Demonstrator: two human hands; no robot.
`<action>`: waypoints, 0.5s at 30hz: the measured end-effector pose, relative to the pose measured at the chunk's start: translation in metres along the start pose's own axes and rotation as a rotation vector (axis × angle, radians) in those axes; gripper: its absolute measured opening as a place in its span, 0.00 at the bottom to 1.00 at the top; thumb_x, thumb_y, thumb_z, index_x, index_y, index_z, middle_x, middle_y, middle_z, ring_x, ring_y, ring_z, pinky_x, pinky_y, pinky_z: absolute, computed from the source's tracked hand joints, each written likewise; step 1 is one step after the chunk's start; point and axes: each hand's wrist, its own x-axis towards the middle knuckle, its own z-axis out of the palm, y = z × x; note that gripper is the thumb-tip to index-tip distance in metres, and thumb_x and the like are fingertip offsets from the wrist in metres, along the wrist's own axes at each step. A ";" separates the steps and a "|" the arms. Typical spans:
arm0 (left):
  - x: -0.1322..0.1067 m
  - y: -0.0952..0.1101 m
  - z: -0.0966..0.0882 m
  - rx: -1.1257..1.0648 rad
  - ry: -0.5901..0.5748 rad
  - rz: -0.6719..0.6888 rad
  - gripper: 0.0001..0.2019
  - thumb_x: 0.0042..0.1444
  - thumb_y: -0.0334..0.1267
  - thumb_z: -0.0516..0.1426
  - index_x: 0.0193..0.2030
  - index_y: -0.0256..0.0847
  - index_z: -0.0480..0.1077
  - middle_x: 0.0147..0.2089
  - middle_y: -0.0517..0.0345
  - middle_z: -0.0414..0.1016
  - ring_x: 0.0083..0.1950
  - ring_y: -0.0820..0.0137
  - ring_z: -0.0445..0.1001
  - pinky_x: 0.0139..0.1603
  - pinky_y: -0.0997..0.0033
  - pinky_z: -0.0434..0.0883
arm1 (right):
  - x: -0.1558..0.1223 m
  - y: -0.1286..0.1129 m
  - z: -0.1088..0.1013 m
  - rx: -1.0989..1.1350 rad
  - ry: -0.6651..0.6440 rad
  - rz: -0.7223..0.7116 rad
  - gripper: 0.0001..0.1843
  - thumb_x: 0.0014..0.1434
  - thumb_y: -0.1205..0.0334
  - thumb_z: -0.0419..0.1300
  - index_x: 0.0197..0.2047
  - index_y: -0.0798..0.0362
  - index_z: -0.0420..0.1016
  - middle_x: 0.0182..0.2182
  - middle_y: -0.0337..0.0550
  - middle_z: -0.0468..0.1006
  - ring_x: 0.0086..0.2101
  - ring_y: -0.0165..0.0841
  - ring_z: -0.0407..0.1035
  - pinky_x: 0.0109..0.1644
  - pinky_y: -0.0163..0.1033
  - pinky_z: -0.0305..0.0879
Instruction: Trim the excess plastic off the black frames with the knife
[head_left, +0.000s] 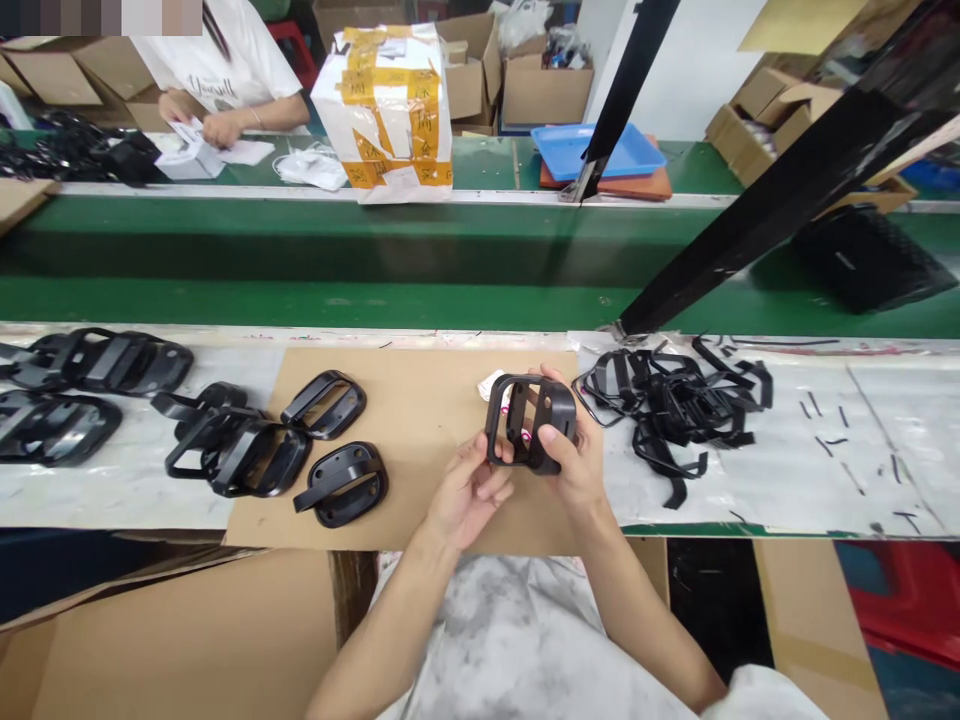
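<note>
A black plastic bracket (517, 425) with a raised loop and a base with holes is held up over the cardboard sheet (420, 400). My right hand (574, 450) grips its right side, thumb across the front. On the lower left edge, my left hand (471, 490) pinches the loop between thumb and fingers. Left of my hands, two similar brackets lie on the cardboard, an upper one (326, 403) and a lower one (345, 485). A small white piece (490, 384) with pink marks shows partly behind the held bracket.
Stacked black brackets (232, 440) stand at the left. A tangled pile of black plastic strips (675, 395) lies at the right. Beyond runs a green conveyor (375, 300), crossed by a slanted black post (750, 220). Opposite, a person (225, 80) handles a white box beside a taped carton (386, 110).
</note>
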 end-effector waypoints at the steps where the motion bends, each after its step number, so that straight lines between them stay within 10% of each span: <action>1: 0.000 -0.001 0.000 -0.016 0.005 0.001 0.17 0.60 0.47 0.67 0.32 0.36 0.69 0.31 0.63 0.71 0.18 0.87 0.46 0.22 0.79 0.53 | 0.000 0.001 0.000 0.036 0.006 0.006 0.38 0.64 0.38 0.63 0.71 0.47 0.67 0.67 0.51 0.73 0.65 0.51 0.69 0.70 0.58 0.65; 7: -0.003 0.004 -0.007 0.062 -0.029 -0.042 0.17 0.60 0.48 0.67 0.33 0.36 0.71 0.32 0.60 0.75 0.17 0.87 0.43 0.21 0.77 0.50 | 0.004 0.001 -0.008 0.103 -0.032 0.031 0.38 0.60 0.40 0.67 0.69 0.47 0.70 0.66 0.50 0.74 0.65 0.52 0.69 0.69 0.59 0.66; 15: 0.009 0.024 -0.008 0.312 -0.029 0.119 0.20 0.58 0.54 0.67 0.33 0.35 0.76 0.33 0.54 0.74 0.36 0.71 0.70 0.38 0.74 0.65 | 0.011 -0.015 -0.011 -0.024 -0.148 -0.073 0.37 0.59 0.44 0.70 0.68 0.46 0.72 0.66 0.49 0.74 0.66 0.51 0.67 0.73 0.58 0.60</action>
